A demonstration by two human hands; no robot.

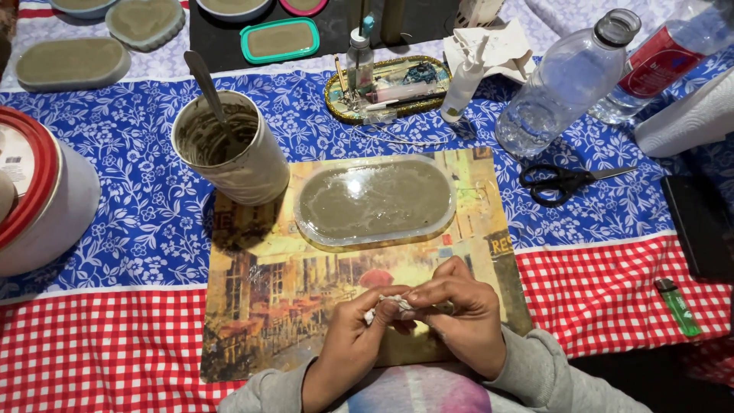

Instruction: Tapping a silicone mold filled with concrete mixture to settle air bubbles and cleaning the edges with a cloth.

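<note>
Between the left grip (348, 336) and the right grip (459, 321) sits a crumpled white wipe (388, 306). Under them lies a placemat (252, 306) painted in yellows and browns. Just beyond, a clear oval mould (375, 200) holds grey-brown mix. Farther out the cloth (138, 199) shows white flowers on blue; beside both grips it turns to red-and-white check (99, 344). Right of the right grip lies a green lighter (677, 306).

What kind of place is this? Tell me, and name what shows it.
Probably a home craft table set up for casting. An oval mould filled with grey mix lies on a picture mat, a cup of grey mix holds a spoon, and more filled moulds sit behind on a patterned tablecloth.
</note>
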